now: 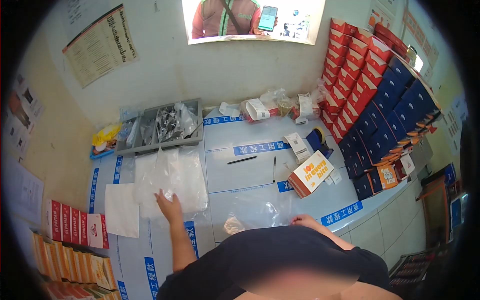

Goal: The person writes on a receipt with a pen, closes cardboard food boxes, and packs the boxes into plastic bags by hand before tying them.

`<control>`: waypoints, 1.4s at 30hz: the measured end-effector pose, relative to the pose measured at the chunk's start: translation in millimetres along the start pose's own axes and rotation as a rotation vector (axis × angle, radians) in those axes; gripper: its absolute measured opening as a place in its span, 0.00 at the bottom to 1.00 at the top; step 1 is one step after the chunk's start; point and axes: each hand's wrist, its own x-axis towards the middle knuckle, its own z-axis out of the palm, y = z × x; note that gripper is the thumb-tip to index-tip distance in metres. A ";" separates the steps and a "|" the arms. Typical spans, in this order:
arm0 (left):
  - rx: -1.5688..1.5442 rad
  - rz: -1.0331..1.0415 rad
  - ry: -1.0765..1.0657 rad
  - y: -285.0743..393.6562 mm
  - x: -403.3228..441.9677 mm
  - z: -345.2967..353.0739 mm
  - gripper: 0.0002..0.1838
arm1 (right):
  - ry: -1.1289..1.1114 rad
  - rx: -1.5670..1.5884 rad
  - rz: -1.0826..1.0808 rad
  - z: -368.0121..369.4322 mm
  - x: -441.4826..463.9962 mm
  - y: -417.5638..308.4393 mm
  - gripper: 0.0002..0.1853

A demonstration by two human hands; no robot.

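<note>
My left hand (169,205) lies with its fingers apart on a stack of clear plastic bags (185,175) at the left of the table. A single clear plastic bag (257,212) is spread out in front of my body. At its right edge my right hand (304,220) is closed, seemingly pinching the bag; the fingertips are small in view. Beyond this bag are a black pen (242,160) and another pen (274,169). A box printed "joy in every bite" (312,175) sits to the right, beside a paper receipt (297,148).
Red boxes (350,75) and dark blue boxes (385,110) are stacked high at right. A grey divided tray (160,147) holds wrapped items. Packed bags with receipts (257,110) stand by the wall. A tape dispenser (320,140) is near. A person holding a phone (268,19) stands outside the window.
</note>
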 end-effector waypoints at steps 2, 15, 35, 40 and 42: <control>-0.340 0.169 -0.086 37.1 -39.0 -22.1 0.25 | -0.024 0.162 -0.022 7.6 3.9 -44.3 0.10; -1.123 -0.459 -1.396 150.2 -117.6 -41.3 0.16 | 0.037 -0.443 -0.408 87.6 -19.1 -184.2 0.13; -1.518 -0.936 -1.449 125.4 -94.5 -4.1 0.09 | 0.318 0.336 -0.432 25.1 41.0 -172.1 0.18; -0.974 0.028 -1.435 160.0 -71.3 -10.3 0.09 | 0.338 0.542 -0.483 -37.3 16.3 -256.4 0.14; -0.488 0.151 -1.131 165.8 -53.6 11.2 0.10 | 0.544 -0.284 -0.531 -44.9 18.1 -268.5 0.12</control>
